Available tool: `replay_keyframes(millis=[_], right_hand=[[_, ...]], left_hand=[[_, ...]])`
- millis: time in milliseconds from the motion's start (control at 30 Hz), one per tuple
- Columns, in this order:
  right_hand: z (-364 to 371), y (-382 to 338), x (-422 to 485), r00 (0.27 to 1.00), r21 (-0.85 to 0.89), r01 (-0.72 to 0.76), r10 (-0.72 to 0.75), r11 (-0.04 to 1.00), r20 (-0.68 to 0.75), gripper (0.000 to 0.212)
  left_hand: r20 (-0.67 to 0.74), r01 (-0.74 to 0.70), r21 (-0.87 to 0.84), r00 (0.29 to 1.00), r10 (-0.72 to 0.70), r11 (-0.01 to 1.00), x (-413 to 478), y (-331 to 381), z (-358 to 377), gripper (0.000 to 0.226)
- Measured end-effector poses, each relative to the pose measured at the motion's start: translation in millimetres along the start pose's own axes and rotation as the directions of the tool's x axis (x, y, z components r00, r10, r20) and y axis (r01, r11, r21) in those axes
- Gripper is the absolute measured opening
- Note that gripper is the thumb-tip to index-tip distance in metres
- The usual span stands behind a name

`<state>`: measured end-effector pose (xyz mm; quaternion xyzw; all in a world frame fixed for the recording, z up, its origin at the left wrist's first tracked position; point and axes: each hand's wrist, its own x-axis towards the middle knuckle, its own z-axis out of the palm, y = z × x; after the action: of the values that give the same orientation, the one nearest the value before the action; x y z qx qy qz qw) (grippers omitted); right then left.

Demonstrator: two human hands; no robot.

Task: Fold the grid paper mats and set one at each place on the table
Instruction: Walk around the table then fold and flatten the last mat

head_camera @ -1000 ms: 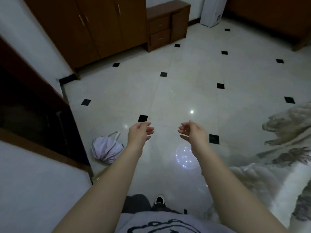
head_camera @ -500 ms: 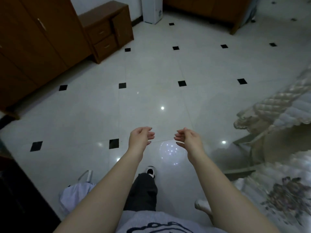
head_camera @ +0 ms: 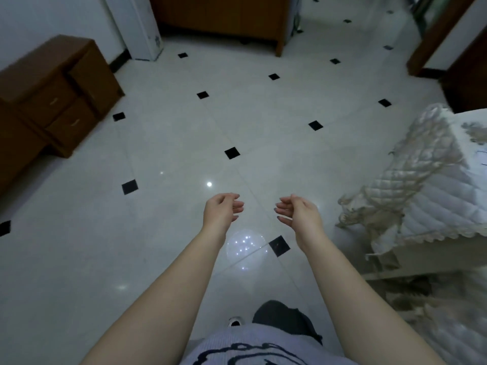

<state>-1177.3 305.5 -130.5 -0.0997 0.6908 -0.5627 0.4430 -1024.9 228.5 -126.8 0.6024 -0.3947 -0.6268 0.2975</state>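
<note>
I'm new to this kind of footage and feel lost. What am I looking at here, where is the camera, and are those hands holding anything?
No machine here: a person wears a wide-angle camera on the head, looking forward and down, so you see their own arms. The left hand and right hand reach out in front, fingers loosely curled, holding nothing. Below is a pale tiled floor with small black squares. A wooden drawer cabinet stands to the left; a quilted cover drapes furniture on the right.

Pale floor (head_camera: 79, 259) – black diamond insets; brown wooden drawers (head_camera: 52, 96).
</note>
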Motion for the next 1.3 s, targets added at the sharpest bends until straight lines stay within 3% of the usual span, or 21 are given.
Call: replay_keyframes(millis=[367, 767, 1300], right_hand=[[0, -43, 143, 0.992, 0.053, -0.049, 0.054, 0.997, -0.112, 0.032], [-35, -188, 346, 0.973, 0.124, -0.007, 0.035, 0.992, -0.228, 0.031], [-89, -287, 555, 0.905, 0.256, -0.013, 0.12, 0.967, -0.408, 0.03]], left_hand=[[0.09, 0.033, 0.029, 0.995, -0.036, 0.999, 133, 52, 80, 0.016], [0.196, -0.043, 0.099, 0.98, 0.023, 0.994, 287, 181, 259, 0.02], [0.408, -0.059, 0.224, 0.912, -0.039, 0.973, 454, 272, 470, 0.022]])
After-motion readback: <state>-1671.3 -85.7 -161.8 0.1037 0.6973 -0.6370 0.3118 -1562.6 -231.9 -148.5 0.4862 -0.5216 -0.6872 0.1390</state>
